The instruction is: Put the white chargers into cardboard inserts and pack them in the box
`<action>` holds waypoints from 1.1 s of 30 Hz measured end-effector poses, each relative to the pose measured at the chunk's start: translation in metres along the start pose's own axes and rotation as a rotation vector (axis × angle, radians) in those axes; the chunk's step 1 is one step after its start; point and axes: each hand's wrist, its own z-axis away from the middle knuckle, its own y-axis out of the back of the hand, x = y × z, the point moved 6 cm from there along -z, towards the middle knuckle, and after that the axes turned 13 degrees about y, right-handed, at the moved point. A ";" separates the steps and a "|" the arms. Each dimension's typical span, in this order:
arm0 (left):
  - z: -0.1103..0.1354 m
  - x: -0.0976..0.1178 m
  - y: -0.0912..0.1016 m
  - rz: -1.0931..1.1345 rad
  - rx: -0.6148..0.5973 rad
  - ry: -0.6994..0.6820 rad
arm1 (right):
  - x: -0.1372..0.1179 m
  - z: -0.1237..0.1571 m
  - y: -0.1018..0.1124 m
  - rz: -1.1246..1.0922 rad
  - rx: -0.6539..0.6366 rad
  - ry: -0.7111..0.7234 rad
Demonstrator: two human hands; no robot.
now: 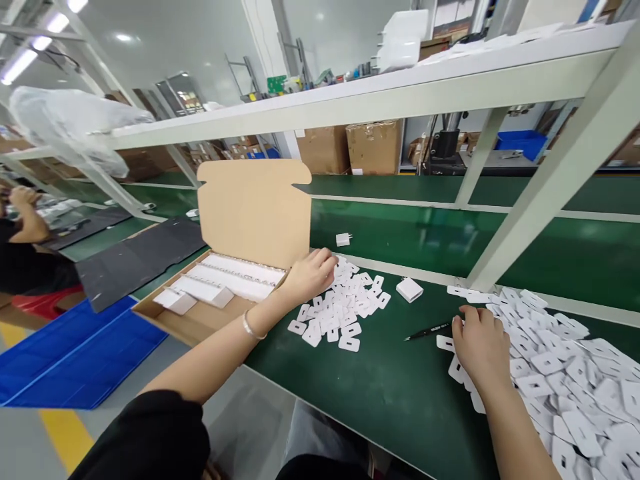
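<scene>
My left hand (pixel 313 273) has curled fingers pressed together at the left edge of a small pile of white slotted plates (pixel 345 303); whatever it grips is hidden. Under its forearm stands an open cardboard box (pixel 255 210) holding rows of white blocks (pixel 235 277). My right hand (pixel 483 343) rests, fingers bent and a little apart, at the left edge of a larger pile of white slotted plates (pixel 550 367). A black pen (pixel 427 331) lies on the table with its rear end by my right thumb. Between the hands sits a white plug adapter (pixel 410 289).
Another white adapter with prongs (pixel 343 239) lies beyond the metal strip on the green surface. A pale shelf beam (pixel 350 107) crosses above, with a slanted post (pixel 550 167) at right. Left are a dark board (pixel 140 257), a blue bin (pixel 85 353) and another person's arm (pixel 27 217).
</scene>
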 end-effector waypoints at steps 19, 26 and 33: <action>-0.145 0.026 -0.120 0.602 -0.097 0.387 | 0.007 0.008 0.008 0.053 -0.231 -0.083; -0.038 0.082 -0.054 0.952 0.203 -0.027 | 0.007 0.004 0.008 0.014 -0.220 -0.153; 0.084 0.127 -0.005 0.779 0.576 -0.301 | 0.002 0.003 0.004 -0.008 -0.203 -0.116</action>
